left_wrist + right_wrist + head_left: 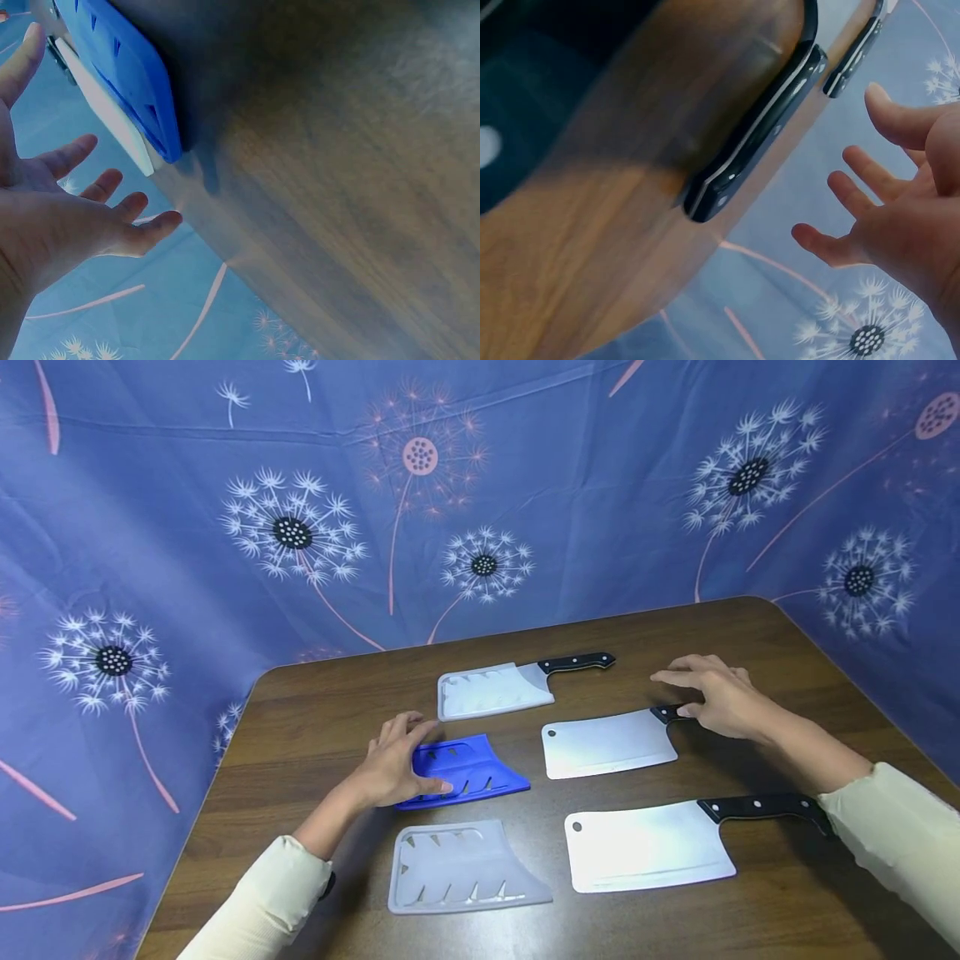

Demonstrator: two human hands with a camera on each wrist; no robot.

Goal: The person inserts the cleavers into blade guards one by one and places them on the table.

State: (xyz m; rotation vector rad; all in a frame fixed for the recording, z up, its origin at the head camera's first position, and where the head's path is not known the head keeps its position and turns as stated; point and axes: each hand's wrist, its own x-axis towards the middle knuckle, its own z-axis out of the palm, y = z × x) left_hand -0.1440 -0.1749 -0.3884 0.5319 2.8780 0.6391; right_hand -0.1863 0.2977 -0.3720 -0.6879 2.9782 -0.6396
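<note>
Over the left end of a blue blade cover (472, 766), my left hand (390, 767) hovers with fingers spread. The left wrist view shows a gap between the fingers and that blue cover (124, 64). My right hand (722, 700) is above the black handle of the middle cleaver (609, 745), hiding most of that handle. In the right wrist view its fingers are parted and apart from the handle (759, 135). The cleaver's bare blade lies flat, pointing left toward the blue cover. Neither hand holds anything.
Nearer me lie a translucent white blade cover (461, 868) and a second bare cleaver (648, 847), its handle end partly behind the right sleeve. Farther back, a cleaver with a black handle (577, 663) sits inside a white cover (491, 692). A patterned blue cloth (585, 527) hangs behind the wooden table (292, 710).
</note>
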